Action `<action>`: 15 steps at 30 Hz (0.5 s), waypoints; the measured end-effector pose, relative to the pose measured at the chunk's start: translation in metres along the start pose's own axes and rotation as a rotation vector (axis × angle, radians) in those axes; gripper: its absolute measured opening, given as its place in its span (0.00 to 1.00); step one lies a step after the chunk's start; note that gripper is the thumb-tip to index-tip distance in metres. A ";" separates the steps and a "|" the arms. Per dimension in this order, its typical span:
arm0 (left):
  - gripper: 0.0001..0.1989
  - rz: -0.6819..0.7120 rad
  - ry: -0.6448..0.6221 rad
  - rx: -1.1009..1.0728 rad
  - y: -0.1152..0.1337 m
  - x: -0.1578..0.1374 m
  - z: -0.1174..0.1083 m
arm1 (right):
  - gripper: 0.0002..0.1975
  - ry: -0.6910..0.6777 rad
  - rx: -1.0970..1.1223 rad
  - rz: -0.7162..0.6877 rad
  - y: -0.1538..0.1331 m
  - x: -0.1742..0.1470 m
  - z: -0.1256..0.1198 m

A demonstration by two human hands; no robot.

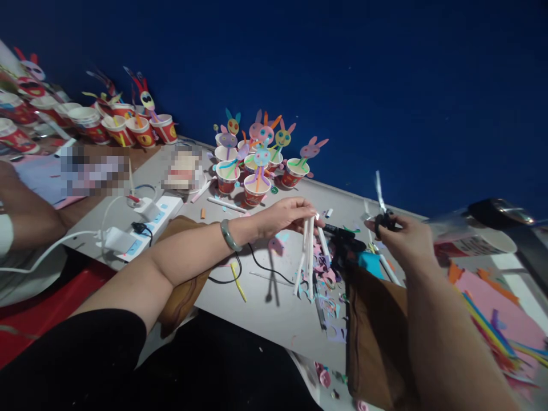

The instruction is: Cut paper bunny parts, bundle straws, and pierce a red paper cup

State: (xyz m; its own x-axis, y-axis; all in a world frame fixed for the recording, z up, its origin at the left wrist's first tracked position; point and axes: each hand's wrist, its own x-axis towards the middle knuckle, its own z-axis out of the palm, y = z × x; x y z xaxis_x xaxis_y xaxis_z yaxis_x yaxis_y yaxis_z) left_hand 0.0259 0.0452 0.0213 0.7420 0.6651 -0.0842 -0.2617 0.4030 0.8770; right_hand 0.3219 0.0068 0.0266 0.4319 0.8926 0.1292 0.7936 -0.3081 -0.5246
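Note:
My left hand [291, 216], with a green bangle [231, 235] on its wrist, is closed around several thin white strips [305, 257] that hang down over the table. My right hand [411, 237] grips scissors [380, 194] by their black handles, the blades pointing up and away from me. The scissors stand apart from the strips. Between my hands lies a black tool [347, 246], whose kind I cannot make out. Paper scraps [331, 297] in several colours are scattered below the strips.
Paper cups [257, 191] with rabbit-like figures stand against the blue wall, more cups [165, 129] far left. A power strip [156, 222] with cords lies by a co-worker's arm [34, 200]. Coloured sticks [488, 325] and pink paper [514, 311] are at right, near a plastic cup [479, 245].

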 end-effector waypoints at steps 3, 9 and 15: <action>0.08 -0.032 0.067 0.025 0.000 -0.001 0.003 | 0.14 -0.033 -0.069 0.078 0.013 0.012 0.018; 0.07 -0.099 0.120 0.067 0.005 -0.002 0.008 | 0.13 -0.049 -0.156 0.094 0.026 0.030 0.047; 0.07 -0.105 0.101 0.079 0.005 -0.002 0.007 | 0.19 -0.028 -0.220 -0.015 0.036 0.044 0.068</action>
State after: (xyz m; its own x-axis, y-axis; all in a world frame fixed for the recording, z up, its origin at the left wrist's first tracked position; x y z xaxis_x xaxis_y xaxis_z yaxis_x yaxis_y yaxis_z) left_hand 0.0274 0.0410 0.0291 0.6960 0.6832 -0.2210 -0.1336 0.4256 0.8950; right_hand 0.3406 0.0568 -0.0440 0.4096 0.9056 0.1104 0.8755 -0.3562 -0.3265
